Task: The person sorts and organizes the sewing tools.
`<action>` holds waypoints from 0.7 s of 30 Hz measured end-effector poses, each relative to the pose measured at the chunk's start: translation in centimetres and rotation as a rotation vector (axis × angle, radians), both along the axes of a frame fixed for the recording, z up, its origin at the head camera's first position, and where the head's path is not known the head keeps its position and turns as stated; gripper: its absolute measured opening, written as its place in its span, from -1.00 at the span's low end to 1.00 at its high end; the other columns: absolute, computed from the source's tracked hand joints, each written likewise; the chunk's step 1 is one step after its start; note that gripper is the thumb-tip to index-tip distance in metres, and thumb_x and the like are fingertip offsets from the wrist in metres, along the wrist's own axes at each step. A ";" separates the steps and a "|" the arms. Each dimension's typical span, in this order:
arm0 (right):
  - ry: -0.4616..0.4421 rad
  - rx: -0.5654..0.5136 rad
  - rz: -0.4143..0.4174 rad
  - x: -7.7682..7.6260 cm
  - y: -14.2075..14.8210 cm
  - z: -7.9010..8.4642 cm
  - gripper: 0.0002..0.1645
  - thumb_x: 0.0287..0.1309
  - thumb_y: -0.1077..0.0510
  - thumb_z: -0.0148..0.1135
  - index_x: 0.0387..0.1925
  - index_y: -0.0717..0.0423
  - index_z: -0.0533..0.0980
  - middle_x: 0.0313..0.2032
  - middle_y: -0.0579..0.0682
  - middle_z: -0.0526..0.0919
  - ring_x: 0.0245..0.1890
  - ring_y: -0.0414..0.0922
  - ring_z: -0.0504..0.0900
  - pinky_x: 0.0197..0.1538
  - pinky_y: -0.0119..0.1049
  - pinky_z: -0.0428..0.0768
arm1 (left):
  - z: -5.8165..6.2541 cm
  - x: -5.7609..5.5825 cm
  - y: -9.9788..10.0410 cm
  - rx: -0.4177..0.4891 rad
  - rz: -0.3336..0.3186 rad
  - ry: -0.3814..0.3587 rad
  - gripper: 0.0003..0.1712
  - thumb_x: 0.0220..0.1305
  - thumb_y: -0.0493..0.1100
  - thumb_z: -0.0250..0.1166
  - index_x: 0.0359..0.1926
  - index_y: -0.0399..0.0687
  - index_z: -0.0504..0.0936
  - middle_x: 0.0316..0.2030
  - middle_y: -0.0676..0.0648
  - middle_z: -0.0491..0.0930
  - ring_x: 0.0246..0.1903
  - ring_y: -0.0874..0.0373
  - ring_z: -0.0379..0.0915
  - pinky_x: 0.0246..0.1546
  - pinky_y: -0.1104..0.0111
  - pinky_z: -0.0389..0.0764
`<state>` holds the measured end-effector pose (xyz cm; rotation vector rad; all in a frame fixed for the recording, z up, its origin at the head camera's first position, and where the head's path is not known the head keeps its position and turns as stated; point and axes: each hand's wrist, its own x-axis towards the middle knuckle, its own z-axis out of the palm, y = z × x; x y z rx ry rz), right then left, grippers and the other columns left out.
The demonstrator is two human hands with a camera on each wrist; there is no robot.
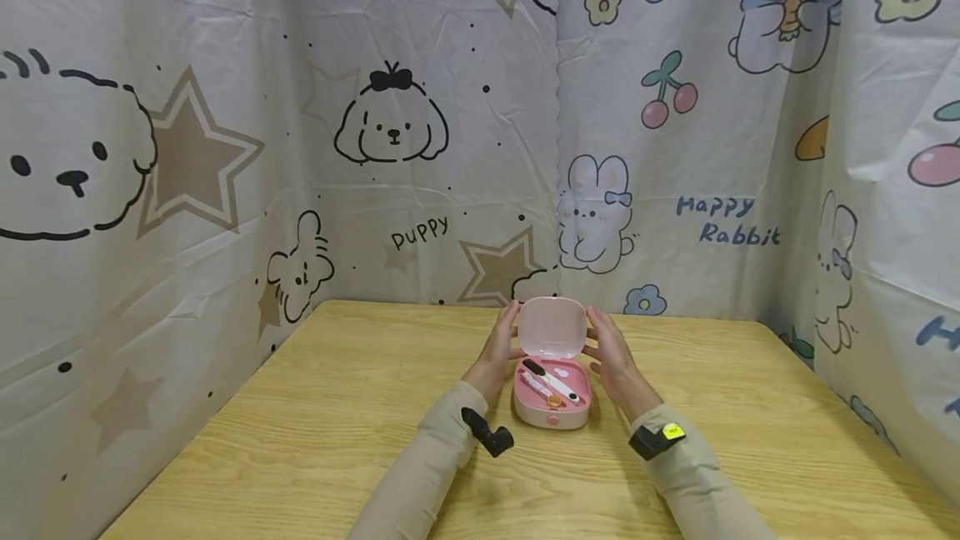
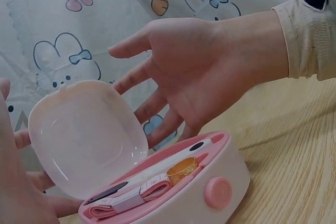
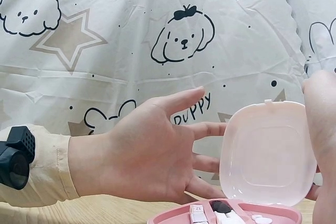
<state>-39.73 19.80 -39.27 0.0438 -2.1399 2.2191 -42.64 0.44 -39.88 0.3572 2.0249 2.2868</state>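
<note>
A small pink-and-white box (image 1: pixel 534 415) stands on the table with its pale lid (image 1: pixel 552 327) raised upright. It looks like a sewing kit. Inside lie a folded measuring tape (image 2: pixel 126 201), a gold thimble-like ring (image 2: pixel 182 170) and a white slim tool (image 2: pixel 163 166) with a dark end. My left hand (image 1: pixel 495 350) is at the lid's left side, fingers extended behind its edge. On the opposite side, my right hand (image 1: pixel 613 355) reaches its spread fingers toward the lid's right edge. Whether every fingertip touches the lid cannot be made out.
The wooden table (image 1: pixel 300 440) extends around the box. Printed cloth curtains (image 1: pixel 450 190) enclose it at the back and both sides. A black wrist camera (image 1: pixel 487 433) sits on the left sleeve, another wrist camera (image 1: pixel 654 442) on the right.
</note>
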 end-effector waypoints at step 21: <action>-0.016 -0.005 -0.008 0.4 -0.4 0.4 -0.13 0.58 -0.36 -0.24 0.60 0.11 0.07 0.51 0.37 0.09 0.45 0.43 0.12 0.41 0.49 -0.16 | -0.3 0.3 -0.3 0.002 -0.059 0.032 -0.31 0.52 0.36 -0.06 0.30 -0.07 0.38 0.25 -0.15 0.36 0.30 -0.12 0.26 0.26 -0.14 0.34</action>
